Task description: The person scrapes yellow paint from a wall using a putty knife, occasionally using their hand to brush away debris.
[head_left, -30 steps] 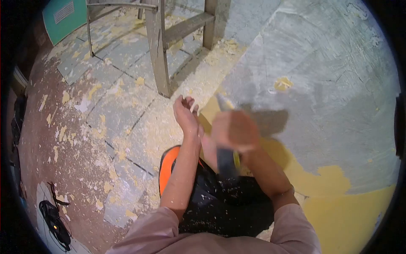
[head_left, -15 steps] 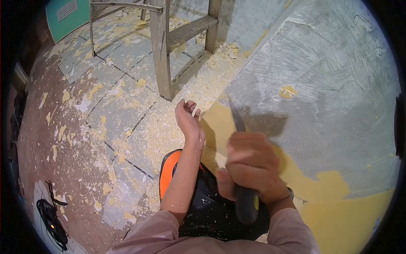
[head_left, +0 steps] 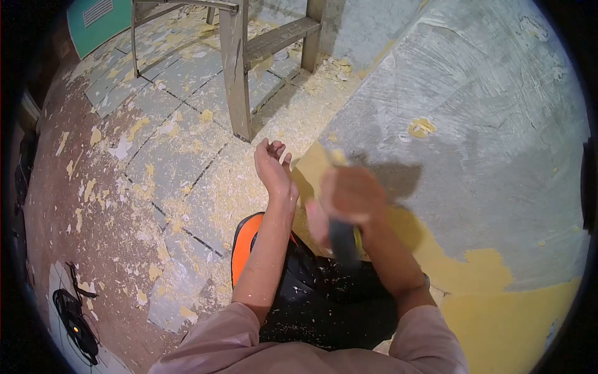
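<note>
My right hand (head_left: pixel 354 194) is wrapped round the dark handle (head_left: pixel 343 240) of a paint scraper, blurred by motion. Its blade end points at the wall (head_left: pixel 461 168), where yellow paint (head_left: pixel 474 324) borders bare grey plaster. A yellowish flake (head_left: pixel 337 157) shows by the blade, close to the paint edge. To the left, my left hand (head_left: pixel 274 168) hangs beside the wall with loosely curled fingers, holding nothing.
A wooden stand (head_left: pixel 233 75) rises from the tiled floor (head_left: pixel 180 143), which is strewn with paint flakes. Dark cables and a device with an orange light (head_left: pixel 76 329) lie at lower left. A teal panel (head_left: pixel 93 28) leans at the back.
My right hand with the scraper has shifted left and up, and the blade now lies more blurred near the yellow paint edge. My left hand has moved slightly up and left.
</note>
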